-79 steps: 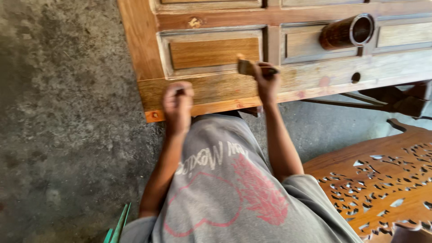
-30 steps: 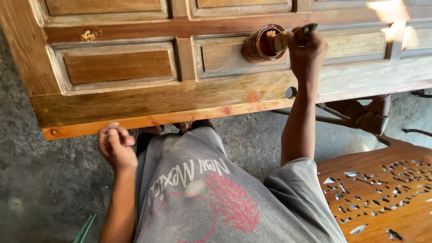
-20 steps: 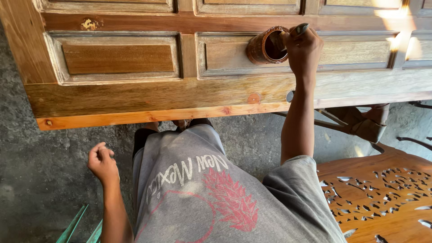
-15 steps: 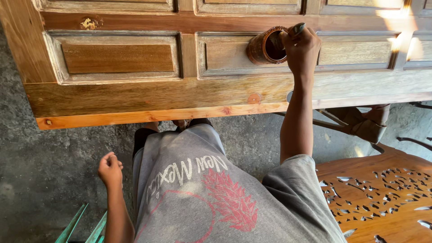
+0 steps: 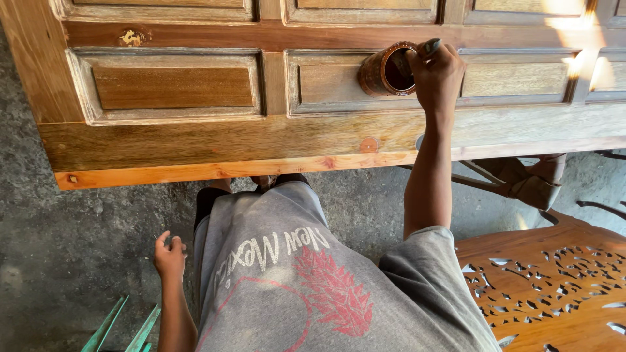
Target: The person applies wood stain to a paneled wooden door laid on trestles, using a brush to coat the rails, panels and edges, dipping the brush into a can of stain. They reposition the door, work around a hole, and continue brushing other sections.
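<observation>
Head view: your right hand [image 5: 435, 73] is raised to the panelled wooden door [image 5: 195, 140] lying flat before you. Its fingers close around a dark brush handle [image 5: 430, 47] at the mouth of a stained brown can [image 5: 386, 69]. The can rests on the door's recessed panel, tipped towards you. Your left hand [image 5: 169, 255] hangs low beside your grey shirt [image 5: 287, 287], over the concrete floor [image 5: 59, 254], fingers loosely curled, holding nothing. A carved openwork wooden panel [image 5: 554, 287] lies at your right.
</observation>
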